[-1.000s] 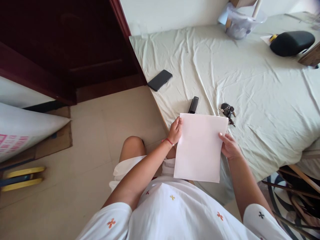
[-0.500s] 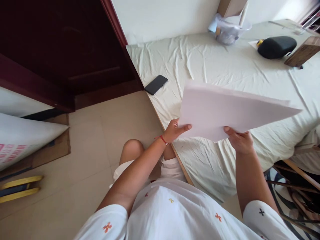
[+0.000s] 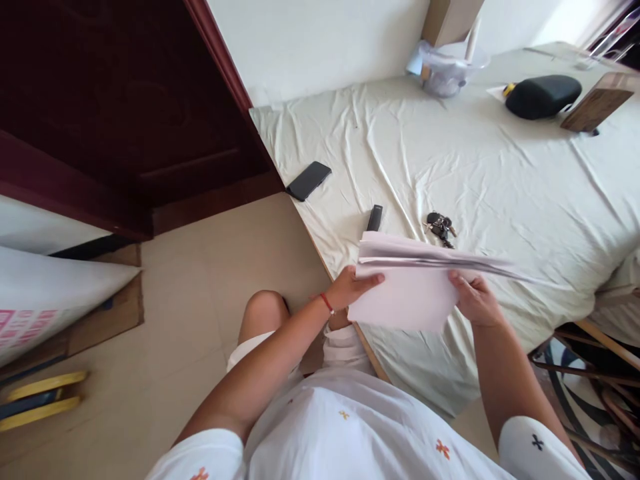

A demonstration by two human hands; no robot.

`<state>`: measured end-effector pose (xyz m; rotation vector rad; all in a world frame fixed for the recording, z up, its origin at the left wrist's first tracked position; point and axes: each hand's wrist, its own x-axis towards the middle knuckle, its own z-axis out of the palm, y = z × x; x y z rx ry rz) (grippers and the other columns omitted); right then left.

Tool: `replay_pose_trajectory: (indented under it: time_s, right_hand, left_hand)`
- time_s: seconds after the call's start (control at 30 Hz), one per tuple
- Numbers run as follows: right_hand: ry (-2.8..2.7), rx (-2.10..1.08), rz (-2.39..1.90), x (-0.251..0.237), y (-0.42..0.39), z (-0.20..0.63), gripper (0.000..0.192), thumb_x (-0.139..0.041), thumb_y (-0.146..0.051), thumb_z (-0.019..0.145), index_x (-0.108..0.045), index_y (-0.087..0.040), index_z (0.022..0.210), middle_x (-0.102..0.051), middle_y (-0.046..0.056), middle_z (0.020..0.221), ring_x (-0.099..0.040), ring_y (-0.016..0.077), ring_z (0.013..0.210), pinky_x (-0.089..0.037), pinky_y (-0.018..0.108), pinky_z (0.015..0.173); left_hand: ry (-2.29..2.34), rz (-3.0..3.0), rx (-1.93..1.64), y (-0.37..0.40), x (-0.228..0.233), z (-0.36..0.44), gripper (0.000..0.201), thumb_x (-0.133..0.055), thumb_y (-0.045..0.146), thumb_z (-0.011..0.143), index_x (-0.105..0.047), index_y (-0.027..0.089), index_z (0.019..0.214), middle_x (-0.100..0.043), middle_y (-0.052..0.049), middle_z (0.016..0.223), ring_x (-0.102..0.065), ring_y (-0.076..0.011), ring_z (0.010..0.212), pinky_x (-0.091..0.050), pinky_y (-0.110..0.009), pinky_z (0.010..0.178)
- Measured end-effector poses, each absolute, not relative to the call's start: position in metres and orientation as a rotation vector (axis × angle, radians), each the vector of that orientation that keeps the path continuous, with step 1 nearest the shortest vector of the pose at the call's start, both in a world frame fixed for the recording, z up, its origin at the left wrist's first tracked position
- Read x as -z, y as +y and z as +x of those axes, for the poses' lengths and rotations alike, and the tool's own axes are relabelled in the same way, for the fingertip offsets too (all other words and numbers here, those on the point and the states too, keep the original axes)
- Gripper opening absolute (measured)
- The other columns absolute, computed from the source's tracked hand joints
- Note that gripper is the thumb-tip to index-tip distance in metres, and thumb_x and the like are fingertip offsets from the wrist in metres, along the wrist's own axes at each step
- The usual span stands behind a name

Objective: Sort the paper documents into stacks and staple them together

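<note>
A stack of white paper sheets [image 3: 400, 300] is held in both hands above the near edge of the cloth-covered table. My left hand [image 3: 350, 288] grips its left end, thumb on top and fingers hidden beneath. At the right part of the stack, my right hand [image 3: 477, 297] pinches it with the thumb on the face towards me. The sheets' far edges are fanned a little and blurred on the right. Just beyond the paper lie a small black stapler-like object [image 3: 375, 217], partly covered, and a bunch of keys [image 3: 440, 225].
On the pale cloth [image 3: 530, 200] rests a black phone [image 3: 309, 181] near the left edge. Farther back stand a clear plastic tub [image 3: 445, 75], a black rounded case [image 3: 543, 97] and a wooden block [image 3: 597, 110]. A white sack [image 3: 55, 293] lies at the left.
The paper stack has tipped down and come closer to me, its far edges now showing. The keys and small black object have come into sight behind it.
</note>
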<state>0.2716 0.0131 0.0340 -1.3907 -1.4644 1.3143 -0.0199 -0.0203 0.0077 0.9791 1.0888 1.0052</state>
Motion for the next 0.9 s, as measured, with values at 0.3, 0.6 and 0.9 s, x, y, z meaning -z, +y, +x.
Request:
replay_pose_trajectory:
  time_s: [0.3,0.6,0.9]
  right_hand:
    - [-0.928,-1.764,-1.619,-0.017,-0.037,0.273,0.045,-0.081,-0.064,0.074,-0.075,-0.019,0.076,-0.076,0.01,0.072,-0.069,0.0242,0.056,-0.054,0.032,0.047]
    - [-1.101,-1.807,-1.592,-0.007,-0.055,0.26,0.047,-0.073,-0.067,0.081,-0.075,-0.02,0.077,-0.077,0.008,0.077,-0.07,0.0235,0.063,-0.055,0.032,0.053]
    - [-1.005,-1.647,-1.462,-0.001,-0.041,0.264,0.044,-0.074,-0.06,0.084,-0.075,-0.026,0.111,-0.08,0.004,0.085,-0.075,0.0279,0.078,-0.059,0.035,0.063]
  left_hand:
    - [1.038,0.733,-0.955,-0.057,0.002,-0.017,0.058,-0.074,0.072,0.075,-0.07,0.014,0.08,-0.067,-0.003,0.072,-0.055,-0.0126,0.061,-0.043,-0.026,0.058]
    - [1.273,0.943,-1.293,-0.027,-0.011,-0.017,0.054,-0.058,0.072,0.089,-0.06,0.019,0.077,-0.057,0.0,0.069,-0.053,-0.0157,0.07,-0.045,-0.028,0.068]
    - [1.293,0.958,-1.255,-0.029,-0.001,-0.013,0.055,-0.055,0.071,0.091,-0.054,0.019,0.072,-0.048,0.002,0.065,-0.044,-0.0137,0.065,-0.039,-0.027,0.064]
